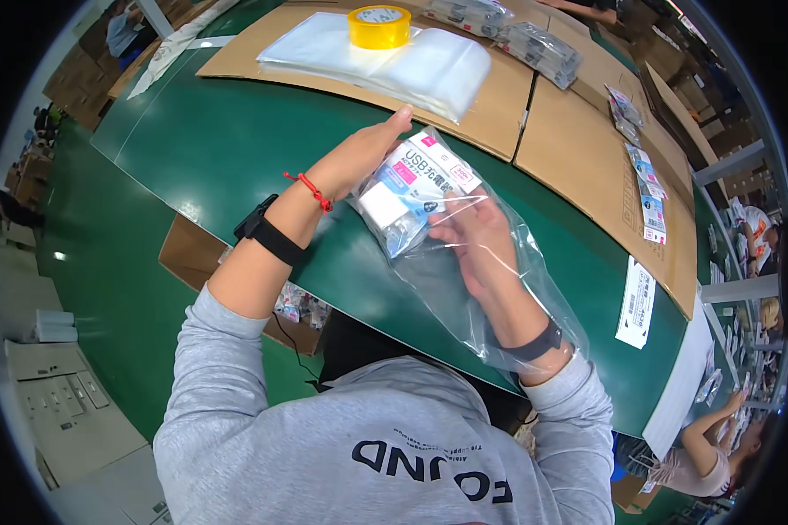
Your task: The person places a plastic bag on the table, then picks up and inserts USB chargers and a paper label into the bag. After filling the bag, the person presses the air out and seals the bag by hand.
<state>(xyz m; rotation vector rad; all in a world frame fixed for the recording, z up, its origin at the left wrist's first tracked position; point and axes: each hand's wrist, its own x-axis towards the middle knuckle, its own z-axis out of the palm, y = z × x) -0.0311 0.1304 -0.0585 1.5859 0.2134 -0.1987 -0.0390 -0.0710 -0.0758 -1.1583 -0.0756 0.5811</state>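
Observation:
A stack of charger packs [403,191], with white, pink and blue printed cards, sits in the closed end of a large clear plastic bag [438,284]. My right hand [477,236] reaches inside this bag, its fingers curled against the packs' near right side. The bag's loose mouth hangs around my right wrist. From the left, my left hand [372,150] supports the bag and packs from outside. Its thumb points up and away, while the other fingers are largely hidden behind the bag. Both hands are above the green table [324,262].
Flat cardboard [560,131] covers the table's far side. On it lie a pile of clear bags [324,52], a yellow tape roll [379,28] and several bagged packs [538,52]. A white label sheet [636,302] lies at the right. Open cartons [193,254] stand below the near edge. Other people work around.

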